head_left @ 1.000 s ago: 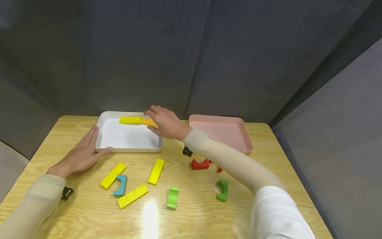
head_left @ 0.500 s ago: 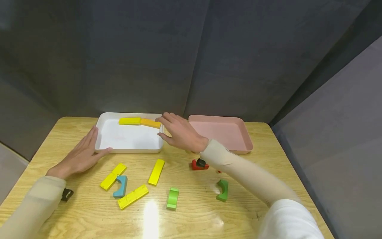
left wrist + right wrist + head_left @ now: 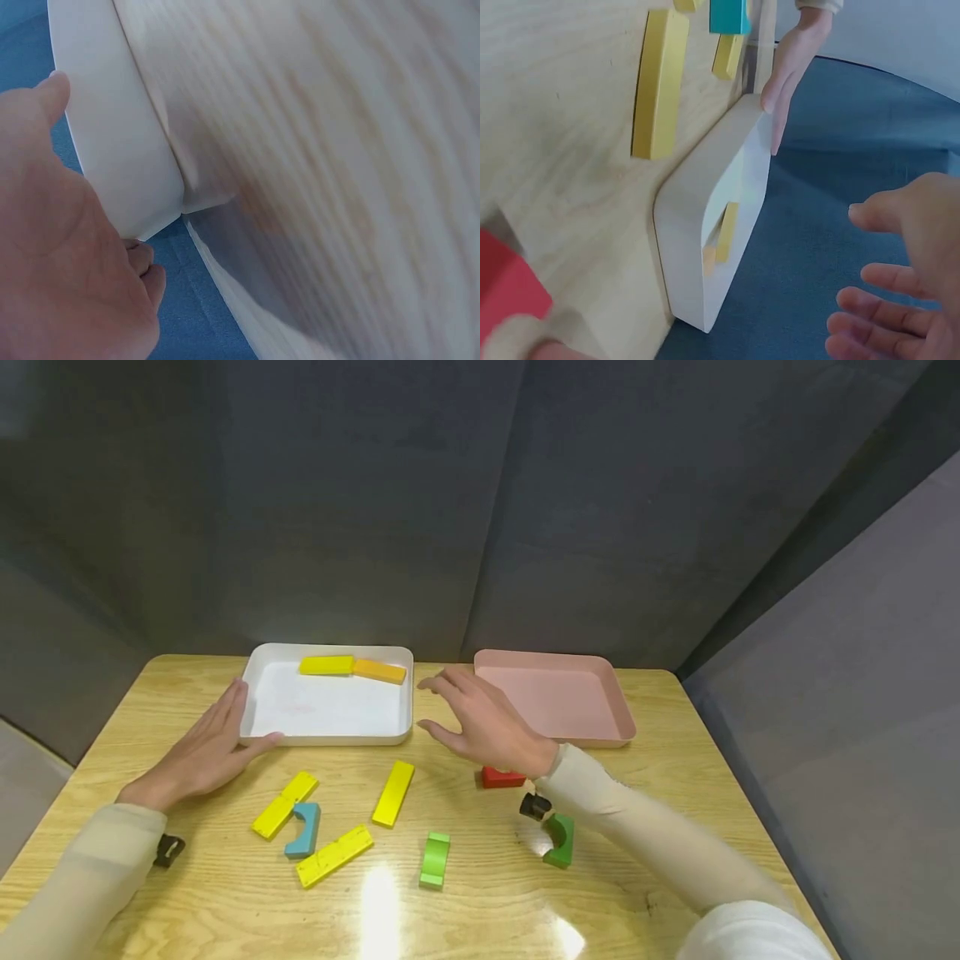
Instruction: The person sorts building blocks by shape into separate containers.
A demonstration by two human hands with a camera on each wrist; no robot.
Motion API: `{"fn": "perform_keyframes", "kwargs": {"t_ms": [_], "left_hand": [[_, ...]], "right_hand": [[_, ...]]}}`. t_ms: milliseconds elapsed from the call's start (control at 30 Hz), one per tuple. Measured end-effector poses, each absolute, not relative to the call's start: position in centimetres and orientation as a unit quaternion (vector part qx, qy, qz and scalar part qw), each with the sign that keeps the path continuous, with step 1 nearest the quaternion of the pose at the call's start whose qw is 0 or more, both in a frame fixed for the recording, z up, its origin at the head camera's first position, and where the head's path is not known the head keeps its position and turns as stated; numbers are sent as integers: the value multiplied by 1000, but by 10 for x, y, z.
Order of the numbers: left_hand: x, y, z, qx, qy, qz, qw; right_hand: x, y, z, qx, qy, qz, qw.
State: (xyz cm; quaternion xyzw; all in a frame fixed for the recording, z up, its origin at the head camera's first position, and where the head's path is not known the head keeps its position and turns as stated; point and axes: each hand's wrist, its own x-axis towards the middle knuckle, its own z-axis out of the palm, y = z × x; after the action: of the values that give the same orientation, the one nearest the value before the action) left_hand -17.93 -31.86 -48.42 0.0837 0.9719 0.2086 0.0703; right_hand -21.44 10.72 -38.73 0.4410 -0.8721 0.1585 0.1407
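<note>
My left hand [image 3: 198, 752] rests against the white tray [image 3: 322, 739], its fingers straight along the left side and its thumb at the front rim. The left wrist view shows this hand at a corner of the tray. In the tray, a yellow block [image 3: 327, 666] and an orange block [image 3: 379, 671] lie end to end along the back. My right hand [image 3: 487, 722] hovers between the white tray and the pink tray [image 3: 573, 695], its fingers spread and holding nothing. Below it a red block [image 3: 502, 777] is partly hidden by that hand.
On the wooden table lie yellow blocks [image 3: 393, 793], a blue arch block [image 3: 303, 830], a light green curved block [image 3: 434, 860] and a dark green arch block [image 3: 559, 841]. Dark panels [image 3: 360, 510] stand behind the table.
My right hand has let go of the orange block in the white tray and drawn back to the right, past the tray's edge. My left hand has stayed in place.
</note>
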Motion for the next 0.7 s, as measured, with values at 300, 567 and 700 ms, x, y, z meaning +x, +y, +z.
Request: {"fn": "perform_keyframes", "kwargs": {"t_ms": [300,567,700], "left_hand": [[-179,-318,-483,80,973,207,70],[-180,-315,-482,82,972,210,70],[-181,-313,-482,82,972,209,71]], "right_hand": [[-193,115,-396,426,-872,201,132],[-177,114,-412,419,-871,225,122],[-171,111,-421,416,-875,224,103]]}}
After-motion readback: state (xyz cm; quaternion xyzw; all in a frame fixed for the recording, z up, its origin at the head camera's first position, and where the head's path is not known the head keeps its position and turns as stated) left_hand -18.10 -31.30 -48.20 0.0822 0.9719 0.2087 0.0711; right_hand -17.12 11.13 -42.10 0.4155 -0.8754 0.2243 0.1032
